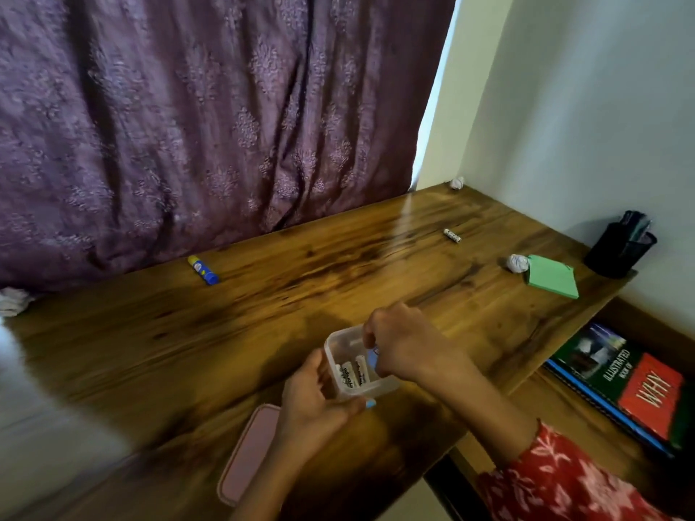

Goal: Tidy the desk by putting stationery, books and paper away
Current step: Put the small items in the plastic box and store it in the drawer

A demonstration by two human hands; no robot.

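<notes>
Your left hand (314, 402) gripped the near wall of a small clear plastic box (359, 364) at the front of the wooden bench (301, 280), fingers curled round its side. Your right hand (402, 342) hovered over the box's open top, its fingers bent and pinching a small blue-and-white item, too hidden to name, just inside the rim. White erasers (351, 374) already lay in the box. Its pink lid (250, 453) lay flat on the bench, just beside your left wrist.

A loose eraser (452, 235) lay far back and to the right, well apart from both hands, long axis slanting across the bench; your right hand was nearer to it. The glue stick (203, 270) lay back and to the left, nearer your left hand, its length angled toward you. A green notepad (553, 276) sat beside a crumpled paper ball (516, 263).
</notes>
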